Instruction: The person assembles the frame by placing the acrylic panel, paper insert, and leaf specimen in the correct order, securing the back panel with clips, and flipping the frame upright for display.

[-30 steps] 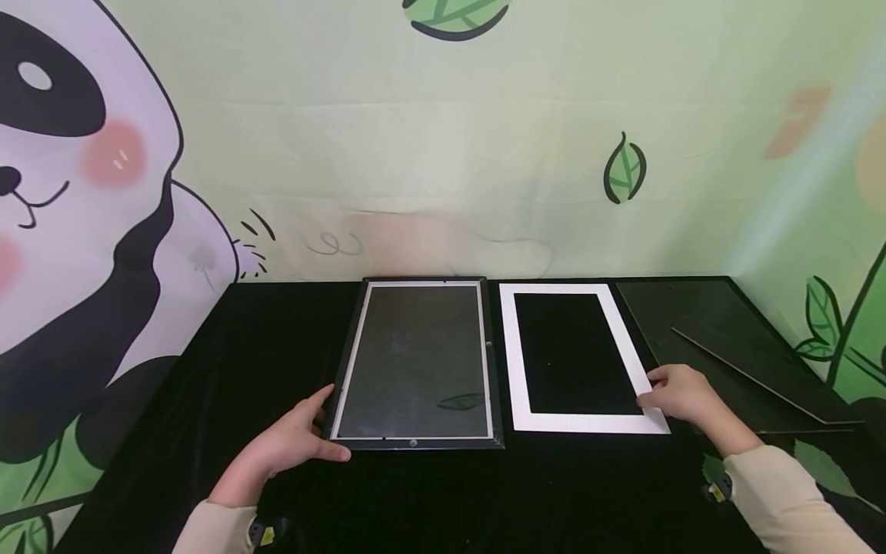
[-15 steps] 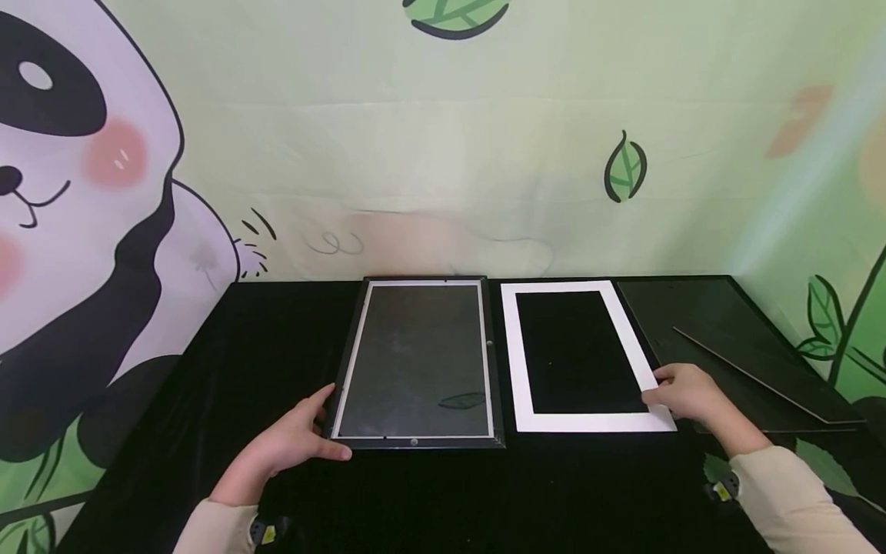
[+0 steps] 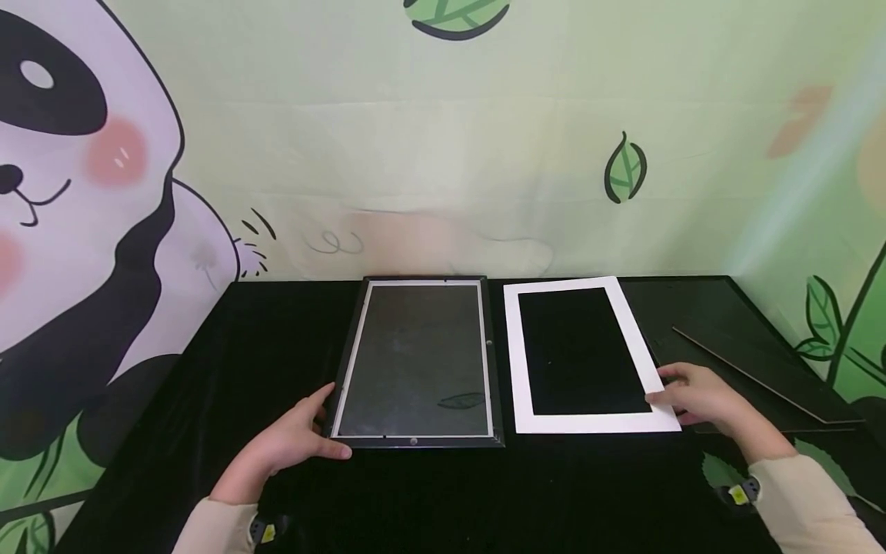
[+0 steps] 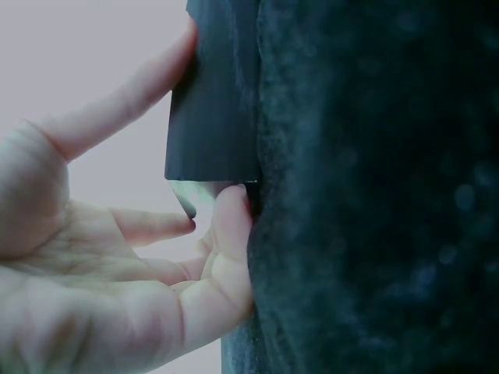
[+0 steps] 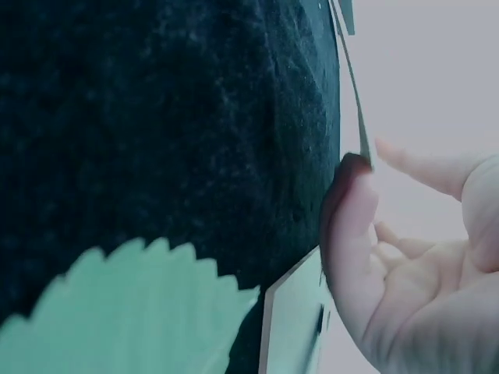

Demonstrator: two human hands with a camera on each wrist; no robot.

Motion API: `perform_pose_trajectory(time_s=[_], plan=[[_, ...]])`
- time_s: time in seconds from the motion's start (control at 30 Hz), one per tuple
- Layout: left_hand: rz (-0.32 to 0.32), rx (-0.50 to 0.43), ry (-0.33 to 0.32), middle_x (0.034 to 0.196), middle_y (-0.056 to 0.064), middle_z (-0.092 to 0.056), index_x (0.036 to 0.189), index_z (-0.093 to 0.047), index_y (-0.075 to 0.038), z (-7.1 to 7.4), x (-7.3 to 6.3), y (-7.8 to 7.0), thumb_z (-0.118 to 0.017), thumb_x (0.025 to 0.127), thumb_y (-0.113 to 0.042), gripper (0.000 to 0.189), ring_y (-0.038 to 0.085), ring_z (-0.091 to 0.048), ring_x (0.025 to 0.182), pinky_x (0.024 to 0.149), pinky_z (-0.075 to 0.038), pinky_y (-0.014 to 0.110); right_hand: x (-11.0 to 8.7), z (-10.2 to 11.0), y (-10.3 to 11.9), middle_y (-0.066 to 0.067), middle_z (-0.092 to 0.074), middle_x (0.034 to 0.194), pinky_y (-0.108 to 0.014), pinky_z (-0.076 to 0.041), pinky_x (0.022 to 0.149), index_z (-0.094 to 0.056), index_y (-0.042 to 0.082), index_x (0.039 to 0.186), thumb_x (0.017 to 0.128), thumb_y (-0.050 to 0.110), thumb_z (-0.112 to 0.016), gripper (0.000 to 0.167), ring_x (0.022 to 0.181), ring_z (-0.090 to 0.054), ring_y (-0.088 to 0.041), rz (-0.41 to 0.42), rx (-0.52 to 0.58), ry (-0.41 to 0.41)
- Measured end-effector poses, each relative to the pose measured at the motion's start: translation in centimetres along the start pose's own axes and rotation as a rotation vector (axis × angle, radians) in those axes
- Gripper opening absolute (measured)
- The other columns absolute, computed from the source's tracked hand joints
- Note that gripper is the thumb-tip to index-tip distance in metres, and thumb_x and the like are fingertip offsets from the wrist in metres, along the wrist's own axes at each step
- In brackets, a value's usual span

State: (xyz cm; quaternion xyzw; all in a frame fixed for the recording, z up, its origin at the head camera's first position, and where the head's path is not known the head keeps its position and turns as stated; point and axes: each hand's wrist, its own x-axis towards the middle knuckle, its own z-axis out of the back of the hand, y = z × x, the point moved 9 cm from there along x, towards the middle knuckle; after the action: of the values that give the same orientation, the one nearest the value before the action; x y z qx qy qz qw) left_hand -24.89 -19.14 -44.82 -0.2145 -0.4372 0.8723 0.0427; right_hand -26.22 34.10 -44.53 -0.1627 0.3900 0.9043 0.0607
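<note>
A dark picture frame (image 3: 495, 415) with a pale inner border and a glassy pane lies on the black cloth. My left hand (image 3: 298, 435) holds its near left corner, thumb at the front edge and fingers at the left side. In the left wrist view the corner of the frame (image 4: 214, 117) sits between thumb and fingers. To the right is a white picture mat (image 3: 588, 423) with a rectangular opening. My right hand (image 3: 699, 396) pinches its right side near the front corner. The right wrist view shows the mat (image 5: 360, 109) edge-on, raised off the cloth at the fingertips.
A dark backing board (image 3: 699, 304) with a slanting pale-edged line lies at the right, partly behind the right hand. Green leaf shapes (image 3: 824, 465) show by the right sleeve. Behind the black-covered table (image 3: 291, 308) hangs a printed panda backdrop (image 3: 540, 154).
My right hand has drawn the white mat slightly to the right, and its far right corner has swung up over the backing board's edge. The left hand and the picture frame stay put.
</note>
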Motion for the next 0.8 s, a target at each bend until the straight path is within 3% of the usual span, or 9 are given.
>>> perform_pose_trajectory(time_s=[0.8], plan=[[0.007,-0.011,0.005,0.124,0.026,-0.042,0.149,-0.017,0.004,0.0,0.2,0.2,-0.084,0.073,-0.015,0.103,0.027,-0.056,0.092,0.079,-0.049,0.041,-0.9,-0.6,-1.3,-0.006,-0.067,0.092,-0.034,-0.055,0.066,-0.014,-0.008,0.144,0.099,0.020,-0.055,0.067,0.078,-0.067,-0.020,0.051,0.292,0.080]])
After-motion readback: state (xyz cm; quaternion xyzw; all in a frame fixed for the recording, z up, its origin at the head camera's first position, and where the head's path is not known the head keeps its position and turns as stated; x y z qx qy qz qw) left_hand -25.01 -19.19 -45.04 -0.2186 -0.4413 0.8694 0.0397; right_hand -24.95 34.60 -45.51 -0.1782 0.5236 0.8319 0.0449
